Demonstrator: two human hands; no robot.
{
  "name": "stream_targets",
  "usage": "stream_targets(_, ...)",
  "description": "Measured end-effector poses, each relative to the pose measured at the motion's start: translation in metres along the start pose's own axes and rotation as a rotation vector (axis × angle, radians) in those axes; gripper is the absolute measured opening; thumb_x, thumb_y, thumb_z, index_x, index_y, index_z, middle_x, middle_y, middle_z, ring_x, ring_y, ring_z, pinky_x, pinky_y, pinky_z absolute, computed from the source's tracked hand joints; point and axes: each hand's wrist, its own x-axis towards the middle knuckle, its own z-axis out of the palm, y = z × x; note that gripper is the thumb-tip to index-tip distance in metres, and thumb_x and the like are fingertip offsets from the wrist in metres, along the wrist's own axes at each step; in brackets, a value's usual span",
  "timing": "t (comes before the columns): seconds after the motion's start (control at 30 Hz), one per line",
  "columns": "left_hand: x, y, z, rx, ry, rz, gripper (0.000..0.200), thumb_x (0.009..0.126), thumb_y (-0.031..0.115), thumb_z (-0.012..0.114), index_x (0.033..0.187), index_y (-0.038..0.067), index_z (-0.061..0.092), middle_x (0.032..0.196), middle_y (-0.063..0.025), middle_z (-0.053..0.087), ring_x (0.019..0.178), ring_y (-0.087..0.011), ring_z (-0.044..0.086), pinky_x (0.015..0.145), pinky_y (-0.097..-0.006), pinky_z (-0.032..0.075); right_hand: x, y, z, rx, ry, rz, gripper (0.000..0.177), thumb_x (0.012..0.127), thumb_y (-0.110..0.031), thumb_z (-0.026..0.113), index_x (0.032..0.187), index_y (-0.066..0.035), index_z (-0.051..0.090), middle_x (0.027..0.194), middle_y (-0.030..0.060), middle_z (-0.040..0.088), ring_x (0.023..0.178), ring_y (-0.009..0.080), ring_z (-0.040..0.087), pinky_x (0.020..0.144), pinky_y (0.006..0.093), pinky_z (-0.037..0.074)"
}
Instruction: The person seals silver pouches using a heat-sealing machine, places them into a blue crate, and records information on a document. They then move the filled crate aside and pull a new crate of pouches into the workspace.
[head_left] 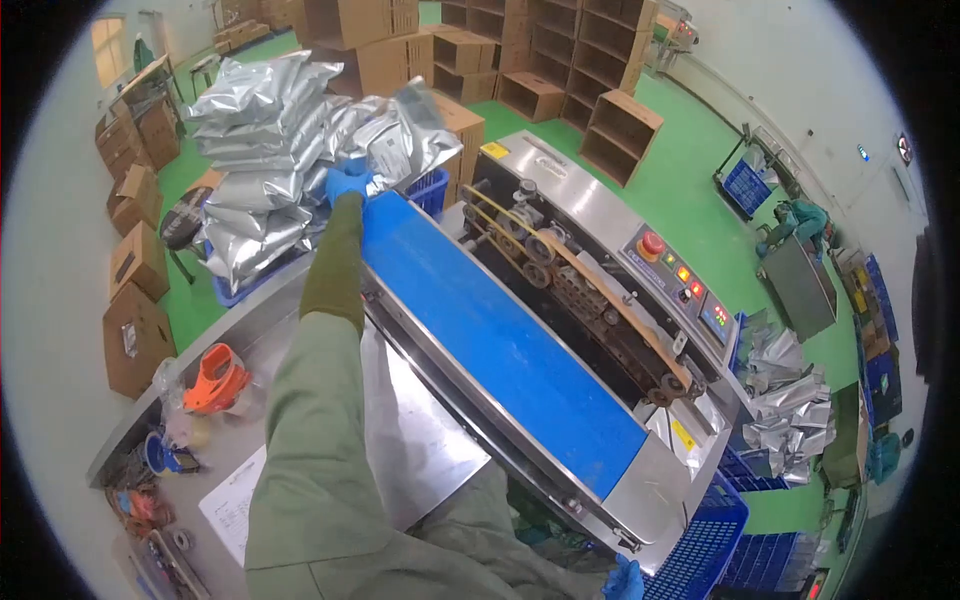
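My left hand (348,180), in a blue glove, reaches out over the far end of the blue conveyor belt (500,340). It is closed on a silver foil bag (402,142) with a pale label. Just left of it rises a tall stack of filled silver bags (262,150). My right hand (624,578), also blue-gloved, shows only in part at the bottom edge, beside the near end of the belt machine and a blue basket (705,535). Its fingers are too cut off to read.
A sealing machine with a control panel (680,270) and red button (651,245) runs along the belt. On the steel table lie an orange tape dispenser (215,380) and a paper sheet (232,505). Cardboard boxes (142,250) line the left wall. Another person (800,222) bends at the right.
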Motion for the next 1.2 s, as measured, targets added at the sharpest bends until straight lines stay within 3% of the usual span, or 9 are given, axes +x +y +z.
stream_targets(0.13,0.003,0.017,0.015,0.175,0.168,-0.162,0.05,0.056,0.035,0.078,0.087,-0.003,0.065,0.088,-0.0211,0.065,0.088,-0.0327,0.063,0.076,-0.039,0.05,0.002,0.007,-0.012,0.011,-0.014,-0.015,0.033,0.089,-0.04,0.048,0.1,-0.011,0.057,0.06,-0.0029,0.051,0.045,0.0064,0.042,0.035,0.0196,0.029)
stream_targets(0.37,-0.03,0.065,-0.043,0.345,-0.042,-0.162,0.055,0.058,0.038,0.078,0.097,0.0,0.064,0.103,-0.0207,0.062,0.093,-0.0331,0.062,0.076,-0.04,0.051,-0.016,-0.004,0.008,0.096,0.023,-0.08,0.03,0.09,-0.034,0.049,0.1,-0.008,0.057,0.067,0.0015,0.057,0.05,0.007,0.045,0.038,0.0176,0.032)
stream_targets(0.53,-0.108,0.113,-0.086,-0.05,0.141,0.624,0.055,0.07,0.042,0.067,0.103,-0.002,0.059,0.103,-0.0214,0.056,0.099,-0.0348,0.05,0.088,-0.0386,0.04,-0.018,-0.005,-0.001,0.158,-0.022,-0.078,0.027,0.09,-0.031,0.049,0.098,-0.006,0.058,0.074,0.0033,0.059,0.057,0.0095,0.05,0.042,0.0207,0.037)
stream_targets(0.7,-0.261,0.147,-0.173,-0.793,-0.041,0.623,0.039,0.073,0.019,0.071,0.102,-0.004,0.058,0.101,-0.0148,0.058,0.096,-0.0259,0.055,0.085,-0.0341,0.043,-0.027,-0.009,0.011,0.155,-0.646,-0.651,0.04,0.093,-0.043,0.037,0.097,-0.007,0.053,0.081,0.0055,0.053,0.069,0.016,0.048,0.051,0.0268,0.04)
stream_targets(0.8,-0.325,0.128,-0.211,-0.758,-0.002,0.916,0.035,0.075,0.008,0.069,0.106,-0.003,0.057,0.1,-0.0082,0.059,0.096,-0.019,0.054,0.082,-0.0308,0.045,-0.044,-0.033,0.038,-0.189,-0.718,-0.644,0.04,0.092,-0.034,0.036,0.106,0.001,0.052,0.098,0.0117,0.055,0.086,0.022,0.051,0.082,0.0356,0.04)
stream_targets(0.83,-0.348,0.158,-0.218,-0.778,0.264,0.671,0.021,0.08,0.014,0.064,0.094,0.001,0.059,0.087,-0.0084,0.06,0.079,-0.0174,0.056,0.068,-0.0332,0.044,-0.072,-0.047,0.071,-0.149,-0.845,-0.602,0.055,0.084,-0.042,0.05,0.11,0.007,0.052,0.106,0.0161,0.056,0.102,0.0237,0.053,0.089,0.0359,0.04)
stream_targets(1.0,-0.397,0.096,-0.324,-0.55,-0.085,0.557,0.026,0.083,0.005,0.058,0.109,-0.001,0.059,0.108,-0.0093,0.059,0.093,-0.0138,0.055,0.084,-0.026,0.044,-0.091,-0.038,0.168,-0.468,-1.943,-0.413,0.048,0.085,-0.018,0.055,0.126,0.002,0.043,0.129,0.0148,0.045,0.116,0.0243,0.044,0.101,0.0367,0.032)
stream_targets(1.17,-0.443,0.02,-0.425,-0.276,-0.055,0.458,0.032,0.083,0.001,0.058,0.115,-0.001,0.053,0.109,-0.0114,0.056,0.097,-0.0149,0.054,0.085,-0.0271,0.044,0.087,0.096,0.176,-0.053,-0.457,-0.622,0.032,0.092,-0.017,0.041,0.117,0.0,0.05,0.117,0.0111,0.053,0.106,0.0167,0.049,0.093,0.0316,0.038)
stream_targets(1.2,-0.454,0.004,-0.444,-0.28,-0.05,0.333,0.032,0.084,0.002,0.058,0.115,-0.001,0.053,0.109,-0.0106,0.056,0.097,-0.015,0.054,0.085,-0.0272,0.044,0.099,0.105,0.172,0.128,-0.491,-0.567,0.03,0.09,-0.019,0.045,0.114,-0.001,0.053,0.119,0.0088,0.052,0.107,0.0166,0.048,0.092,0.0326,0.038)
